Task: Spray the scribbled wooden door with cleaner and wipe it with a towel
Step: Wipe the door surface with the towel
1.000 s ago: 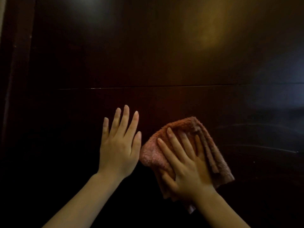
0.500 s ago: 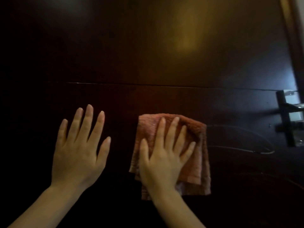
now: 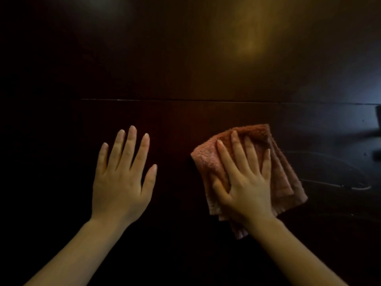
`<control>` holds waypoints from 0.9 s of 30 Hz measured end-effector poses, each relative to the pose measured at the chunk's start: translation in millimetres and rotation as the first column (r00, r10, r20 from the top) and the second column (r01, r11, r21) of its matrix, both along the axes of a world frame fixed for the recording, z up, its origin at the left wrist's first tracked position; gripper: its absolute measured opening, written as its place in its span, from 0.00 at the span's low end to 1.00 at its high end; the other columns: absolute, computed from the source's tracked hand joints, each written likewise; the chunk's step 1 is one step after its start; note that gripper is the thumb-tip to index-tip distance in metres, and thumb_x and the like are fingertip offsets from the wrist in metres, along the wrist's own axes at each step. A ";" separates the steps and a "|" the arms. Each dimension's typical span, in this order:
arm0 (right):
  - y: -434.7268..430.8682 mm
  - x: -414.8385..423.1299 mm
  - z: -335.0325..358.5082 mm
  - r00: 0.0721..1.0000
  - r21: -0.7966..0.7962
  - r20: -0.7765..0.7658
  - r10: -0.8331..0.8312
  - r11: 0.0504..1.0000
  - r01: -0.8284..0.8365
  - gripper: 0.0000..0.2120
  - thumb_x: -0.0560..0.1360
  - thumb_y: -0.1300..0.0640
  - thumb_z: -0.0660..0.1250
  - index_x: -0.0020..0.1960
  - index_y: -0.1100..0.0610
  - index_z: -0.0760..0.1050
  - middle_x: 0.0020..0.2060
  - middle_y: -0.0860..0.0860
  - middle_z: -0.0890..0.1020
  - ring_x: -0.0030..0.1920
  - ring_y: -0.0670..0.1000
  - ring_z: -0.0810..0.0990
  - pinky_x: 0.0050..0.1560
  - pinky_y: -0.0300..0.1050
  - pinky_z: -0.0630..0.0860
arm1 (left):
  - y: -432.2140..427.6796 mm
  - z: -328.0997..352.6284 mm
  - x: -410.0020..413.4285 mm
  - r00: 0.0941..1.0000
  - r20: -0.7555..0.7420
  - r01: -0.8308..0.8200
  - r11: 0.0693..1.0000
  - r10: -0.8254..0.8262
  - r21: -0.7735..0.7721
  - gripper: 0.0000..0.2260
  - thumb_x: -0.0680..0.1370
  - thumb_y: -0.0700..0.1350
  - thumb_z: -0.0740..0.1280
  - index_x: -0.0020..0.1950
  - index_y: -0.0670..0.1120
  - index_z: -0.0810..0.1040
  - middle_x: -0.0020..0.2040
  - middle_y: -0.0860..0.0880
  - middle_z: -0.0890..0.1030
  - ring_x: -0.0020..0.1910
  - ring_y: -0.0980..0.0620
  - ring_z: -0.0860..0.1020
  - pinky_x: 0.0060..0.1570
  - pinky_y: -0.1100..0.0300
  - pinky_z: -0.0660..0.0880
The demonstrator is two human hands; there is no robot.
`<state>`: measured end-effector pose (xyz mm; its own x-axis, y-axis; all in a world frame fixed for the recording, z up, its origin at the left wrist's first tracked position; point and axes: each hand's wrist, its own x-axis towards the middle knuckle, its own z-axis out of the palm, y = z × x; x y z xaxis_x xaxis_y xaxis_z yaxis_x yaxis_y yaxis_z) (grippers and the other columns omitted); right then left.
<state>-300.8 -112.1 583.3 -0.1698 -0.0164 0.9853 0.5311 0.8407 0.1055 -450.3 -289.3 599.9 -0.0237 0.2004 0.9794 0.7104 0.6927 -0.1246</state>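
Note:
A dark brown wooden door [image 3: 185, 58] fills the view, with a thin horizontal seam across its middle. My right hand [image 3: 245, 182] lies flat, fingers spread, pressing a folded orange-pink towel [image 3: 284, 178] against the door below the seam. My left hand [image 3: 123, 178] rests flat on the bare door to the left of the towel, fingers apart, holding nothing. Pale curved scribble lines [image 3: 334, 182] show on the wood just right of the towel. No spray bottle is in view.
The dark door handle [image 3: 378, 137] sticks out at the right edge, blurred. A yellowish light patch reflects on the upper door. The lower part of the door is very dark.
The towel under my right hand has tilted, its top corner now pointing up and right, nearer the scribble lines. The view has shifted, so less of the handle shows.

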 end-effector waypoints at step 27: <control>2.0 5.2 21.4 0.991 -0.263 -0.134 0.005 0.964 -0.041 0.35 0.72 0.37 0.44 0.75 0.47 0.43 0.75 0.48 0.42 0.74 0.53 0.38 0.68 0.60 0.32 | 0.3 3.3 -0.9 0.999 0.036 0.028 0.999 -0.028 -0.023 0.28 0.77 0.56 0.46 0.74 0.42 0.54 0.75 0.40 0.55 0.74 0.42 0.54 0.71 0.45 0.46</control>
<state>-295.5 -110.1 604.6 -0.0413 0.2451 0.9686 0.5053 0.8414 -0.1914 -451.2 -289.0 603.2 -0.0529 0.2243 0.9731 0.7338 0.6697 -0.1145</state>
